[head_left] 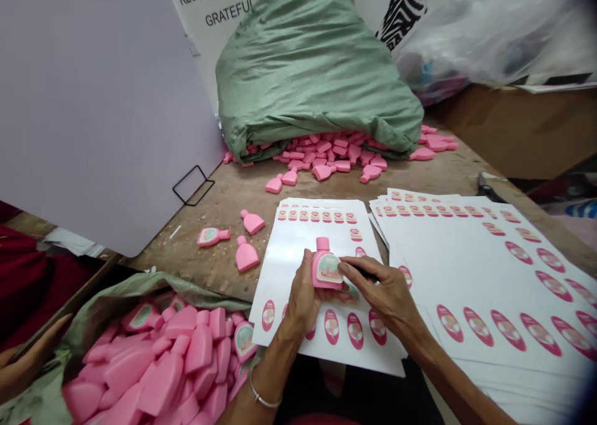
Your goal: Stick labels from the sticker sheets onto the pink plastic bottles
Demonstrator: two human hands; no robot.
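My left hand (pixel 305 291) is closed around a small pink plastic bottle (pixel 327 284), held upright with its neck at the top. A pale green label (pixel 329 268) lies on the bottle's front. At the label's right edge, the thumb and fingers of my right hand (pixel 385 285) press together. A slim dark tool (pixel 367 273) shows between those fingers; its kind is not clear. Both hands are above a white sticker sheet (pixel 305 238) printed with pink oval and small square labels. Another greenish patch (pixel 353 294) shows just below the bottle, partly hidden by my hands.
Several loose pink bottles (pixel 247 255) lie left of the sheet. A sack (pixel 163 280) full of them stands at lower left, near another person's arm (pixel 40 359). More spill from a green sack (pixel 308 70) behind. Sticker sheets (pixel 448 257) are stacked right, by black-handled scissors (pixel 489 190).
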